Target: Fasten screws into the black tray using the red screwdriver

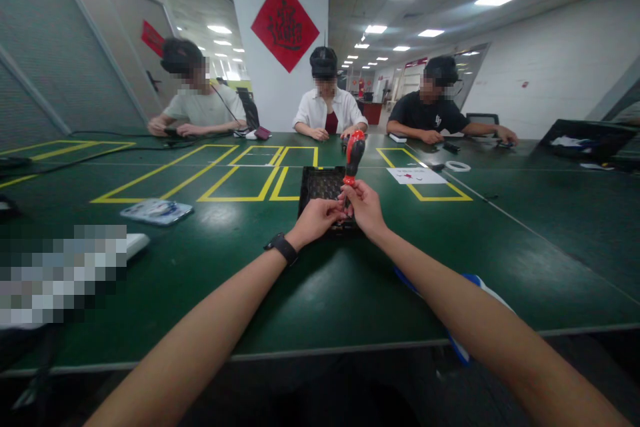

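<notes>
A screwdriver [355, 155] with a red and black handle stands nearly upright over a black plastic case [323, 181]. My right hand [366, 208] pinches the screwdriver low, just below the handle. Close beside it, my left hand [319, 219] has its fingers pressed together near the screwdriver's lower end, over the case. What those left fingertips hold, if anything, is too small to make out. The case lies on the green table with its textured inner side facing up; my hands hide its front part.
On the green table [215, 307] are yellow tape outlines, a patterned flat item [157, 211] at left, and a paper sheet [417, 176] with small pieces at right. A blue and white item [470, 340] lies under my right forearm. Three people sit across the table.
</notes>
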{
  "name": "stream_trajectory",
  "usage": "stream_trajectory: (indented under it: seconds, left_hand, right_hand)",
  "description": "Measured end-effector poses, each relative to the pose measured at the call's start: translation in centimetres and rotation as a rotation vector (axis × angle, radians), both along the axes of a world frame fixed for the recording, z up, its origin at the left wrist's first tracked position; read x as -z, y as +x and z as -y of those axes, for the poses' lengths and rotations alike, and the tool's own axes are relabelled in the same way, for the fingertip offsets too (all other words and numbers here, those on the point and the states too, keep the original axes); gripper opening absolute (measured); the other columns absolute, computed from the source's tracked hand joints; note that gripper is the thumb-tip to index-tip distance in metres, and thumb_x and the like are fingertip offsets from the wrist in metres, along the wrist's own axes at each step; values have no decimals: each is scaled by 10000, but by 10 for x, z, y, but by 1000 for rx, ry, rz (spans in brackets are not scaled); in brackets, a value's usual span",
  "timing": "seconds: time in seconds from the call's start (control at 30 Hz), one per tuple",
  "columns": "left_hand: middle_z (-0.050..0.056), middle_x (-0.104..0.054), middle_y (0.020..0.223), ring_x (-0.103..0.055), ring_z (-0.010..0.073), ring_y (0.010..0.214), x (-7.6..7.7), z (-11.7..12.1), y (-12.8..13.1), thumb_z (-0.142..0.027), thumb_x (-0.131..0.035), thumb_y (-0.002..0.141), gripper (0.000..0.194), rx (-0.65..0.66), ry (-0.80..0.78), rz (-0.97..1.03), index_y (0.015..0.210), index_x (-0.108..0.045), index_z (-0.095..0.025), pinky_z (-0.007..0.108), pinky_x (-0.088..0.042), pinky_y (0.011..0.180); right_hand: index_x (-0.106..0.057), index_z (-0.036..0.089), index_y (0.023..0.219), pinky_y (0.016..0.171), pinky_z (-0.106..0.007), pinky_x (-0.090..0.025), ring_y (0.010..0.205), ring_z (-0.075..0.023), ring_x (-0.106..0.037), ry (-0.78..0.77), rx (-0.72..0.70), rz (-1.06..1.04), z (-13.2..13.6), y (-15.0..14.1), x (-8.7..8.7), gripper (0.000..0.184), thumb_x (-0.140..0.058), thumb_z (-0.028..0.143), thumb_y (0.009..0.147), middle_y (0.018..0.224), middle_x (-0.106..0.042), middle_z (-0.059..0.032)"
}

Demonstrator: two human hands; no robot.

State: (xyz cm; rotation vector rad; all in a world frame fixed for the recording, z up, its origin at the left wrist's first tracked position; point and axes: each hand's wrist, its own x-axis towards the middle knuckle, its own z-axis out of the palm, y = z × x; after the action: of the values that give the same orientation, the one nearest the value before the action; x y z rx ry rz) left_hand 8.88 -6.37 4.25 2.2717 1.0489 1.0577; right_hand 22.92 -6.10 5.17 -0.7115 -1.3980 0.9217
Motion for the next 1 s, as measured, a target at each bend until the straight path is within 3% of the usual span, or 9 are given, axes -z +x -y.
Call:
stream_trajectory:
  seconds: [0.17, 0.4, 0.6, 0.73, 0.9, 1.0]
  left_hand:
    - [19, -670, 711, -587, 121, 644, 1, -1, 1, -231, -491, 793, 198, -12, -14, 5, 746, -654, -130, 203, -425, 608]
    - [44, -692, 811, -632, 150, 719, 0, -1, 3, -253, -524, 783, 189, 20, -63, 120, 871, -647, -140, 230, -468, 665]
    - [44, -681, 764, -607, 136, 659, 1, -3, 1, -375, -643, 693, 262, -66, -23, 162, 787, -644, -130, 223, -457, 618]
    - [45, -669, 711, -584, 128, 610, 2, -4, 1, -401, -630, 701, 294, -40, -59, 157, 773, -633, -116, 210, -434, 553]
    - [47, -684, 767, -612, 145, 683, -1, 0, 2, -346, -567, 761, 248, -12, -49, 130, 796, -646, -114, 219, -442, 613]
    - [38, -688, 787, -617, 145, 714, -4, 1, 1, -295, -519, 792, 222, 37, -36, 126, 809, -653, -118, 219, -443, 648]
  right_hand:
    - [-550, 201, 1073, 402, -189, -430, 451, -49, -486, 49, -15, 49, 3, 0, 0, 412, -486, 498, 793, 824, -634, -17]
    - [-587, 171, 883, 562, -230, -501, 639, -106, -597, -10, -15, -37, -7, 3, 2, 287, -642, 389, 704, 790, -648, -34]
    - [-473, 187, 749, 481, -205, -476, 535, -81, -554, 19, 33, -80, -3, 0, 3, 305, -687, 385, 659, 677, -577, 26]
    - [-505, 189, 804, 478, -215, -494, 550, -92, -556, -6, -1, -67, -3, 0, 3, 319, -684, 405, 653, 669, -564, 30]
    - [-592, 169, 948, 507, -247, -507, 543, -88, -562, -50, -81, -15, -4, 4, 2, 323, -576, 422, 749, 787, -612, -16]
    - [-611, 160, 944, 494, -235, -486, 497, -66, -523, -18, -103, 27, -5, 6, 1, 305, -613, 375, 728, 768, -618, -11]
